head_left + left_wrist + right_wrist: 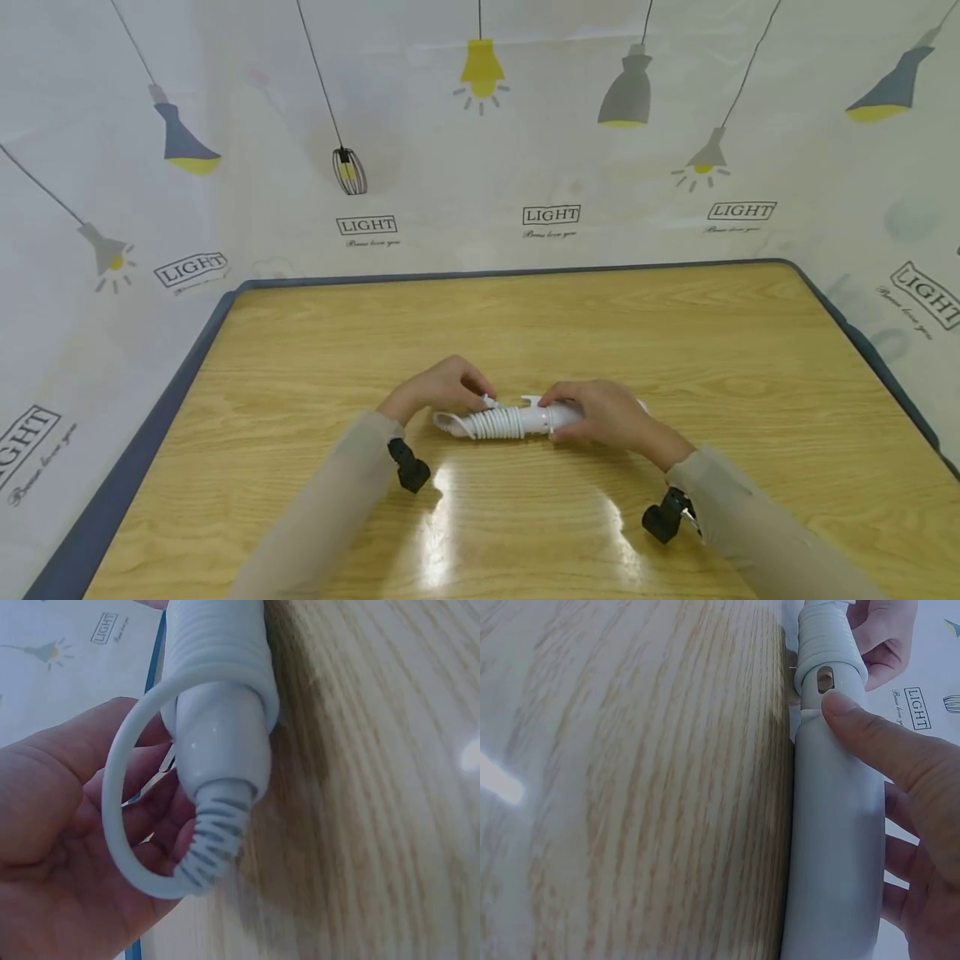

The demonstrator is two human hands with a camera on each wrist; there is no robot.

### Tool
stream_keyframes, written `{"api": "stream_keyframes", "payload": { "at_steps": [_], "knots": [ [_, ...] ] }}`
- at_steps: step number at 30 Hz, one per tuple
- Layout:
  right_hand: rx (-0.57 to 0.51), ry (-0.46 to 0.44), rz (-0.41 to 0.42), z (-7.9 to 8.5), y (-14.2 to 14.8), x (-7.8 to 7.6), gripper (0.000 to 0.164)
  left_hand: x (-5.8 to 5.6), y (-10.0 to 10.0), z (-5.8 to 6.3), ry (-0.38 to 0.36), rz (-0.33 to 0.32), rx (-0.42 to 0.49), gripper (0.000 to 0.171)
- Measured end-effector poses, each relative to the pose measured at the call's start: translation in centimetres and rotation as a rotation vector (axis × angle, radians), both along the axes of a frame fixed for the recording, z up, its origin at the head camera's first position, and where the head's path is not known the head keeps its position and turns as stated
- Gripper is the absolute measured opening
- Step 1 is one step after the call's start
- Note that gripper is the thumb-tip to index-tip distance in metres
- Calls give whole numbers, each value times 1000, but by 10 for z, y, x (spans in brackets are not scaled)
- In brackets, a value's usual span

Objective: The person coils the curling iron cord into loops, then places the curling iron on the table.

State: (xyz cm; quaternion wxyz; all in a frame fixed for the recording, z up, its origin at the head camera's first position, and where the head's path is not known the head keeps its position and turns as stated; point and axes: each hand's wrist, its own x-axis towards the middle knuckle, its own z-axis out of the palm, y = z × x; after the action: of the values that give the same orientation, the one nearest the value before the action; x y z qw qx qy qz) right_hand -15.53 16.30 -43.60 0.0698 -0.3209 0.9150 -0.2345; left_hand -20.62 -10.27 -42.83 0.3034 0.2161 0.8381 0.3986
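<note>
A white corded appliance that looks like a curling iron [536, 421] lies lengthwise on the wooden table. Its cord [217, 652] is wound in several turns around the handle, and one loose loop stands out by the ribbed strain relief [217, 840]. My left hand [444, 387] is at the wound part and pinches a small white piece, apparently the plug [490, 402]; the fingers partly hide it. Farther right, my right hand [603, 415] grips the thick white body [836, 840], thumb on its near side beside a small slot [825, 679]. A forked white tab [531, 400] sticks up between the hands.
The wooden table [480, 333] has a dark blue border [360, 280] along its back and sides. Behind it hangs a white sheet [450, 167] printed with lamps. Small black wrist cameras [408, 467] sit on both sleeves, close above the tabletop.
</note>
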Motion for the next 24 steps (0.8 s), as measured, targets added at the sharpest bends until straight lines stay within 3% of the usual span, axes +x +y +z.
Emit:
{"api": "stream_keyframes", "payload": {
  "at_steps": [8,14,18,24],
  "knots": [
    [-52,-46,9,4,1,-1,37,-3,-5,-1,-74,-6,-22,15],
    [-148,-138,-7,4,3,-2,35,-3,-11,-4,-103,-32,26,21],
    [-171,-146,-13,4,4,-4,37,-4,-15,-6,-101,-52,79,28],
    [-215,-187,-14,6,7,-6,37,-4,-22,-6,-109,-35,111,39]
  ]
}}
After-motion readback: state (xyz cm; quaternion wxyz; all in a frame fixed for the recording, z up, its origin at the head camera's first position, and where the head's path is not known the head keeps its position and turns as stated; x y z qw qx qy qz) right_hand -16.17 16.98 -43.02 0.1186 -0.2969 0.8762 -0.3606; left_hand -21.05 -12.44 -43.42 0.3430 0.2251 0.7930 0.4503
